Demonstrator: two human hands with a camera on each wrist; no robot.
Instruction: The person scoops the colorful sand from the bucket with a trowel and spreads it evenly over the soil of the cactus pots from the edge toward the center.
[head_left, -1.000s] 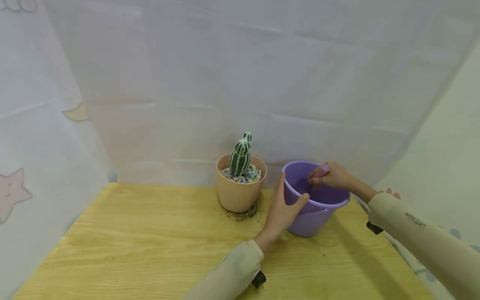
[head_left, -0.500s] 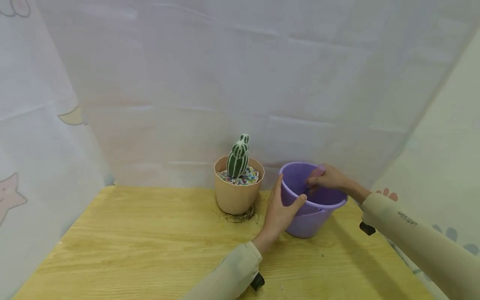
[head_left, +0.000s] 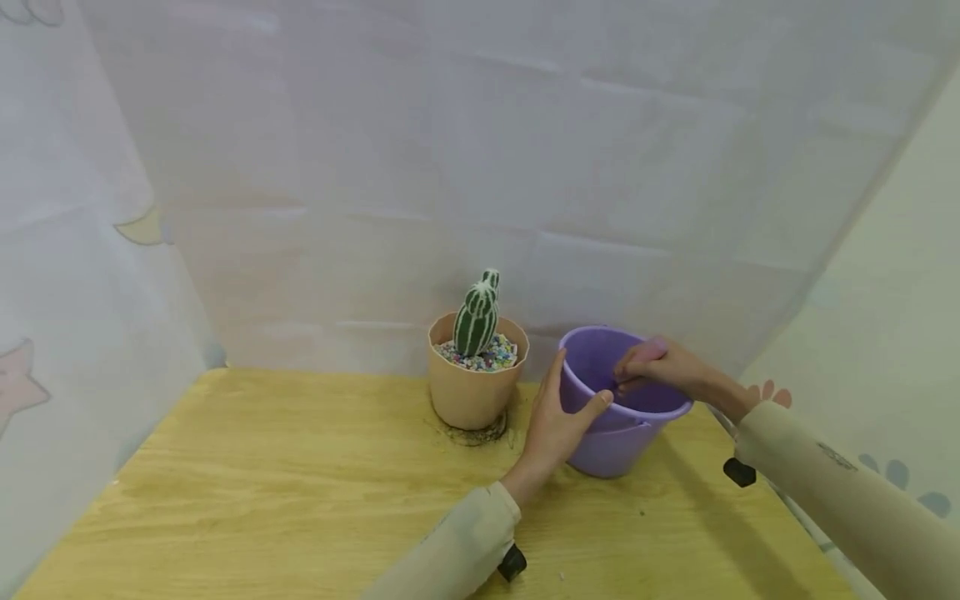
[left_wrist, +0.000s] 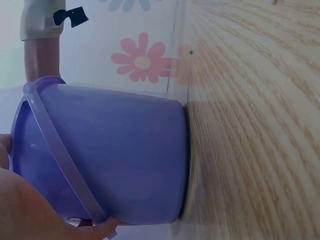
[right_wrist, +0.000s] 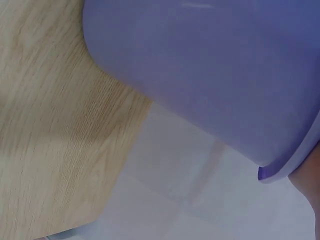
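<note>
Head view shows a purple bucket (head_left: pixel 622 417) standing upright on the wooden table (head_left: pixel 300 500), toward the far right, close to the white curtain (head_left: pixel 480 167) behind it. The left hand (head_left: pixel 558 417) is on the bucket's left side: the palm lies against the outer wall, the fingers run up along the near left of the rim, and the thumb hooks over the rim's near edge, so the hand grips the wall between thumb and fingers. The right hand (head_left: pixel 660 365) reaches over the far right part of the rim with its fingers curled downward into the bucket. They are closed around a small pink thing (head_left: pixel 651 346), of which only a bit shows above the knuckles; what it is cannot be told.

Left wrist view has the bucket (left_wrist: pixel 115 160) filling the middle, its base touching the table (left_wrist: pixel 260 125), with the thumb tip (left_wrist: pixel 100 229) pressed on the band under the rim. Right wrist view shows only the bucket's outer wall (right_wrist: pixel 210 65) and rim above the table (right_wrist: pixel 50 125); the fingers are out of sight there.

Just left of the bucket, apart from it, stands a tan pot (head_left: pixel 474 392) with a striped green cactus (head_left: pixel 477 317) set in coloured gravel. A ring of dark crumbs lies round the pot's base.
</note>
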